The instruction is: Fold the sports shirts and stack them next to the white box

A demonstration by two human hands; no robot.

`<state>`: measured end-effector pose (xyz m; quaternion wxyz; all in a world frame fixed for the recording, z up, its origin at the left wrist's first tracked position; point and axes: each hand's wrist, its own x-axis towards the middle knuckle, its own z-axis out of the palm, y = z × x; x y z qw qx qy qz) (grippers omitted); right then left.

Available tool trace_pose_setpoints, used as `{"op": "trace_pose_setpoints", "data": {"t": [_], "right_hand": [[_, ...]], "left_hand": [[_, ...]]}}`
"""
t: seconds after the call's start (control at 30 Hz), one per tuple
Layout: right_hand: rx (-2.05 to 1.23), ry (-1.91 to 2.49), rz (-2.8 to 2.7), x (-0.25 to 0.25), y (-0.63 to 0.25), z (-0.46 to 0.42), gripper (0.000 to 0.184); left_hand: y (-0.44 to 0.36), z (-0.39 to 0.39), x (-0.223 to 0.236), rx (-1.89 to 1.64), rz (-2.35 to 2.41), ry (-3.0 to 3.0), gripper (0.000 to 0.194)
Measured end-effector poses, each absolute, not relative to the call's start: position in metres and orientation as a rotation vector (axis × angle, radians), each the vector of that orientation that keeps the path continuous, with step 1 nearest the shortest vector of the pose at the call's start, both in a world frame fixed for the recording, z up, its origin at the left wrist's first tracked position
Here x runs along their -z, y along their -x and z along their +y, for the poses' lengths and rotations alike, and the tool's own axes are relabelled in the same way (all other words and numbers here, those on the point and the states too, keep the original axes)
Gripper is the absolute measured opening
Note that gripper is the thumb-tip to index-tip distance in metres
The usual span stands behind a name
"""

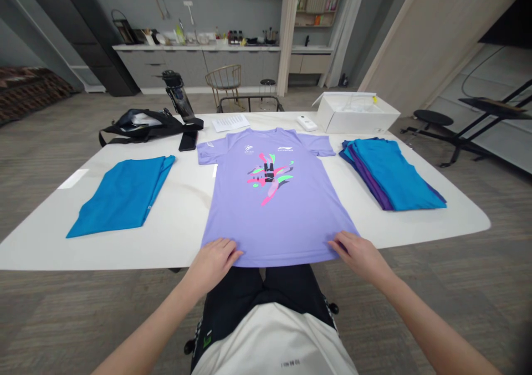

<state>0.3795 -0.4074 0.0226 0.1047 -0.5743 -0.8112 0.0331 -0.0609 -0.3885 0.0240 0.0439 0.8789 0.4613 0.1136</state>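
Observation:
A lilac T-shirt (272, 198) with a pink, green and black print lies spread flat, front up, in the middle of the white table (187, 209), its hem hanging slightly over the near edge. My left hand (214, 260) pinches the hem's left corner, fingers curled on the fabric. My right hand (357, 253) grips the hem's right corner the same way.
A folded blue shirt (124, 195) lies at the left. A stack of folded blue and purple shirts (390, 173) lies at the right. At the far edge are a black bag (143, 127), phone (188, 140), bottle (178, 95), paper sheet (230, 122) and open white box (355, 113).

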Motion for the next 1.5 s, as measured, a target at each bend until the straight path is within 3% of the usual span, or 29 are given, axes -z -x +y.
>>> {"op": "trace_pose_setpoints", "data": {"t": [0.3, 0.5, 0.7, 0.83, 1.07, 1.2, 1.37, 1.5], "right_hand": [[0.01, 1.706, -2.375, -0.021, -0.374, -0.385, 0.038], [-0.277, 1.82, -2.425, -0.025, -0.375, -0.378, 0.044], [-0.365, 1.769, -2.321, -0.034, -0.366, -0.286, 0.036], [-0.187, 1.686, -2.179, -0.023, -0.36, -0.194, 0.024], [-0.086, 1.795, -1.93, -0.011, -0.37, -0.056, 0.041], [-0.15, 1.934, -1.915, -0.011, -0.387, 0.005, 0.054], [-0.348, 2.198, -1.854, -0.002, -0.41, 0.043, 0.067], [-0.388, 2.415, -1.768, 0.006, -0.416, 0.045, 0.071]], "left_hand": [[0.056, -0.374, -0.02, -0.312, 1.485, -2.729, 0.03], [0.059, -0.362, -0.029, -0.23, 1.436, -2.541, 0.037], [0.062, -0.266, -0.025, -0.479, 1.468, -2.623, 0.026], [0.062, -0.172, -0.012, -0.619, 1.546, -2.646, 0.037], [0.065, -0.026, 0.002, -0.511, 1.903, -2.34, 0.062], [0.077, 0.037, 0.01, -0.572, 2.014, -2.123, 0.065], [0.105, 0.071, 0.023, -0.479, 2.073, -2.032, 0.063], [0.113, 0.064, 0.028, -0.284, 2.142, -2.041, 0.074]]}}
